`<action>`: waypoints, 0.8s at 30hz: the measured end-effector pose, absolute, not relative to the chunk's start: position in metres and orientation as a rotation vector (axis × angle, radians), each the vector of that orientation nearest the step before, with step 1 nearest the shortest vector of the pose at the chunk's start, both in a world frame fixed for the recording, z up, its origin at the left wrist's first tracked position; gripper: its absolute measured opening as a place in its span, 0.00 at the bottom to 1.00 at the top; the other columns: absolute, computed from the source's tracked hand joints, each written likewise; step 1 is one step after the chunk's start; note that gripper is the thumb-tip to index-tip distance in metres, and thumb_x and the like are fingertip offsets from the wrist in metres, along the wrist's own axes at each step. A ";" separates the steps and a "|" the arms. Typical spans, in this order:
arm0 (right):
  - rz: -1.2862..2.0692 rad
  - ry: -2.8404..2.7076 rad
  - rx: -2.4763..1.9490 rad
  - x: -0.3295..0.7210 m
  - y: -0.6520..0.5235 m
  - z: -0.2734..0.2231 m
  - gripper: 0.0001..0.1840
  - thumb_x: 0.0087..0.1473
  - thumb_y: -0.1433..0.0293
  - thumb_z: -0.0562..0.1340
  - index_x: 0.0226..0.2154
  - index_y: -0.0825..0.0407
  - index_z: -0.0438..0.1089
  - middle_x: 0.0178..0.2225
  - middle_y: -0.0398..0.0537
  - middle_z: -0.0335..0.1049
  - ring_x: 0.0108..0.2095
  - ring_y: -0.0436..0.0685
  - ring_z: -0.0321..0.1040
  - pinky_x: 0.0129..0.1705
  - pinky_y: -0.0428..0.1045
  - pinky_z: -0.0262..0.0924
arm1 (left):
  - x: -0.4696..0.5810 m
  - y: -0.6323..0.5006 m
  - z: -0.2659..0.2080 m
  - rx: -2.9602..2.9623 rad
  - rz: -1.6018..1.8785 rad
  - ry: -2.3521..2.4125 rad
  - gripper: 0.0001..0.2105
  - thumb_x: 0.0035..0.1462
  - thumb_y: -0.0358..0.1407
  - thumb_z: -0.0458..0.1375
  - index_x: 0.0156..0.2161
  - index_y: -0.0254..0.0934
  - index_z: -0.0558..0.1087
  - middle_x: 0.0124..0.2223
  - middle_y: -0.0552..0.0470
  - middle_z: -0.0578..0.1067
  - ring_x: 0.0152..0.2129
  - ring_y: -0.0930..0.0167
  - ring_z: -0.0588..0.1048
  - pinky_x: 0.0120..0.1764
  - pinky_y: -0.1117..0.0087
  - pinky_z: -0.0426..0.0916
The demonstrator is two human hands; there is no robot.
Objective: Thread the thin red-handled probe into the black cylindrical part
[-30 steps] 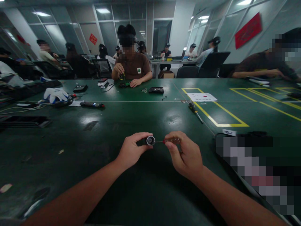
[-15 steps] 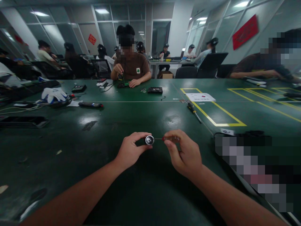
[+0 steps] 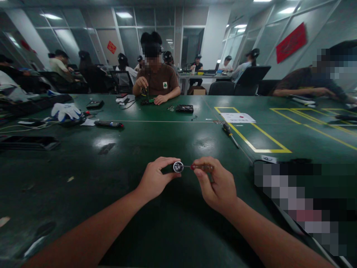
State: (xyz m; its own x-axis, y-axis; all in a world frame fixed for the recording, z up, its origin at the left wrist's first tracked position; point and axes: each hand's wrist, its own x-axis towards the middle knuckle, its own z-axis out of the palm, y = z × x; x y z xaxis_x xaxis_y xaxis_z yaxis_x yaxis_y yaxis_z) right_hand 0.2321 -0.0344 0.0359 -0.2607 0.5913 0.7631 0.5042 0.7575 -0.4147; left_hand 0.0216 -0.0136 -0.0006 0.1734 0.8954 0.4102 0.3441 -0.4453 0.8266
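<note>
Between thumb and fingers, my left hand (image 3: 156, 176) grips a small round part (image 3: 178, 167) with a silvery rim and a dark hollow face turned toward me; its exact kind is unclear. My right hand (image 3: 219, 182) is closed around the clear brownish handle of a screwdriver (image 3: 204, 168) with a red collar. The thin shaft points left and its tip reaches over the rim into the open face of the round part. Both hands are above the green table (image 3: 134, 227).
A black-and-yellow screwdriver (image 3: 231, 134) lies right of centre, near a white paper sheet (image 3: 238, 117). White gloves (image 3: 66, 112) and a pen-shaped tool (image 3: 108, 124) lie left. Across the table a person (image 3: 157, 80) handles a green board. A dark box-shaped device (image 3: 184, 108) sits before them.
My right hand has shifted slightly left, and the screwdriver's tip has moved from the round part's edge to inside its face. The left hand stays nearly in place.
</note>
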 end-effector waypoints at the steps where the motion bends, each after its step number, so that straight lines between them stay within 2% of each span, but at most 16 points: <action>1: 0.109 -1.925 -0.832 0.232 -0.034 0.036 0.06 0.64 0.71 0.59 0.45 0.47 0.66 0.35 0.46 0.74 0.32 0.55 0.74 0.36 0.51 0.68 | 0.022 -0.014 0.000 1.885 1.253 1.162 0.19 0.50 0.29 0.71 0.49 0.43 0.81 0.48 0.49 0.82 0.47 0.62 0.78 0.55 0.58 0.70; 15: 0.118 -1.971 -0.811 0.231 -0.034 0.036 0.07 0.64 0.73 0.58 0.45 0.47 0.65 0.36 0.46 0.73 0.34 0.55 0.74 0.37 0.51 0.68 | 0.020 -0.012 -0.001 1.918 1.253 1.184 0.19 0.50 0.29 0.71 0.49 0.43 0.80 0.48 0.49 0.82 0.47 0.63 0.78 0.54 0.59 0.70; 24: 0.118 -1.928 -0.811 0.234 -0.035 0.036 0.06 0.64 0.71 0.57 0.44 0.48 0.66 0.34 0.46 0.73 0.32 0.56 0.73 0.35 0.51 0.67 | 0.020 -0.011 -0.002 1.923 1.282 1.189 0.19 0.51 0.29 0.70 0.49 0.43 0.80 0.48 0.49 0.82 0.47 0.62 0.78 0.54 0.57 0.71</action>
State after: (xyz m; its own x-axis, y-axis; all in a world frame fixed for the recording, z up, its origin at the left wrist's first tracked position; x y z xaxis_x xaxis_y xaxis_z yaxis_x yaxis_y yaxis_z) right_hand 0.2341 -0.0352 0.0359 -0.2753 0.5838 0.7638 0.4859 0.7701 -0.4135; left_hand 0.0202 -0.0109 -0.0019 0.1599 0.8831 0.4411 0.3737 -0.4678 0.8010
